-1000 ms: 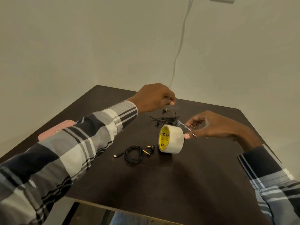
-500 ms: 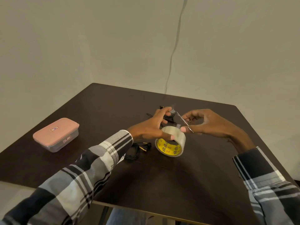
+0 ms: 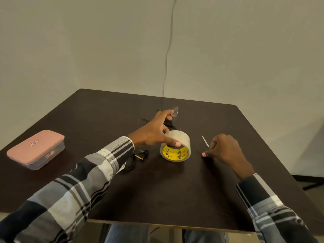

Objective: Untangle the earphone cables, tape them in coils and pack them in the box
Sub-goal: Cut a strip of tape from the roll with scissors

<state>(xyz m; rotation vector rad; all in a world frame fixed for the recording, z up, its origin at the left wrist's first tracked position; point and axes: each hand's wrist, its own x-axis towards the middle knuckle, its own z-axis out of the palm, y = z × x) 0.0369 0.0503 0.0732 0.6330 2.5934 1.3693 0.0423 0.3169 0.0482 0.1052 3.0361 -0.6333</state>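
Glossy clear tape roll (image 3: 175,145) – matt dark wood-look table (image 3: 175,190), frosted plastic box (image 3: 36,149).

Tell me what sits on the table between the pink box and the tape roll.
In the head view, the coiled earphones lie between the pink box and the tape roll, partly under the left sleeve.

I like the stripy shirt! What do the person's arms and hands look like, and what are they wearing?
Both arms wear long plaid sleeves: wide white, grey and black checks crossed by thin dark stripes. The left sleeve and right sleeve end at the wrists. The left hand and right hand are bare, with no gloves, watch or bracelet showing.
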